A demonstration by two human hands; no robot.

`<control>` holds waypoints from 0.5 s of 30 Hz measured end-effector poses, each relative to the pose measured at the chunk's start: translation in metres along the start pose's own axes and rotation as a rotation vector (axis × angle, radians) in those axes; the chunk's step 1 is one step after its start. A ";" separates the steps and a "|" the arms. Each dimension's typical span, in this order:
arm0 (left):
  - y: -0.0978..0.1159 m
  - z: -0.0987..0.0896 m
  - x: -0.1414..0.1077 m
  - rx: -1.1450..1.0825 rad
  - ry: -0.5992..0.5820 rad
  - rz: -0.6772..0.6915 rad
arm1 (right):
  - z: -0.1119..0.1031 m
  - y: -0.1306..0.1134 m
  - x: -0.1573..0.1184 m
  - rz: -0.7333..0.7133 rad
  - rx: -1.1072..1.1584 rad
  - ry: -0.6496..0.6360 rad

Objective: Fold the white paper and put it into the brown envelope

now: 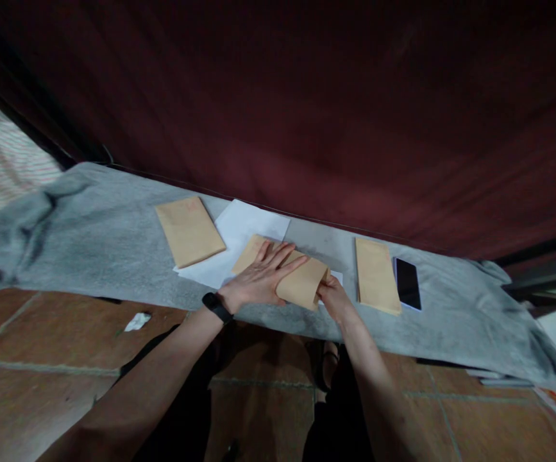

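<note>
A brown paper envelope (301, 282) lies in front of me on the grey cloth, its right end gaping. My left hand (265, 276), with a black band at the wrist, rests on it with fingers spread. At the right end, the fingers of my right hand (331, 294) are bent at the envelope's opening and partly hidden by the paper. White paper (253, 221) lies under and beyond the envelope. To the left is a stack of brown envelopes (191, 231); to the right sits another brown stack (378, 276).
A phone (407, 283) lies beside the right stack. The grey cloth (104, 237) covers a long, narrow surface against a dark red curtain (278, 115). A crumpled white scrap (138, 321) lies on the tiled floor (56, 333). Striped fabric (8, 154) is at far left.
</note>
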State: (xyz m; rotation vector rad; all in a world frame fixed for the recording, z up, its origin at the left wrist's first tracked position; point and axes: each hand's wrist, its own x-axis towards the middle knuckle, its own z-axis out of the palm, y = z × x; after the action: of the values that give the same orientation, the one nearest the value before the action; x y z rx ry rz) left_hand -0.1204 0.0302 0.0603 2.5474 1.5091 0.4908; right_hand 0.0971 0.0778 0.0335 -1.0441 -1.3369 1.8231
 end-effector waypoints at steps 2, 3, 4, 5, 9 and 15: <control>-0.001 -0.001 0.000 -0.006 0.007 0.012 | 0.000 -0.003 0.000 -0.010 -0.006 -0.012; -0.001 -0.002 0.000 -0.003 0.010 0.018 | 0.000 -0.004 0.000 -0.019 -0.012 -0.014; 0.000 -0.002 0.000 0.002 0.014 0.022 | 0.000 -0.005 0.001 -0.027 -0.017 -0.011; 0.000 -0.002 0.001 0.010 0.017 0.021 | 0.001 -0.006 0.001 -0.036 -0.022 -0.004; 0.003 -0.002 0.002 0.026 0.017 0.003 | 0.003 -0.005 0.002 -0.042 -0.053 0.051; 0.004 -0.008 0.002 0.028 -0.003 0.007 | 0.005 -0.001 0.000 -0.037 -0.027 0.099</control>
State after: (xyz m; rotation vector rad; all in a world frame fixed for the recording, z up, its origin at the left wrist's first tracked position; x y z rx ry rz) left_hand -0.1184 0.0296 0.0691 2.5747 1.5170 0.4691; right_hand 0.0922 0.0758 0.0354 -1.1024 -1.3163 1.7083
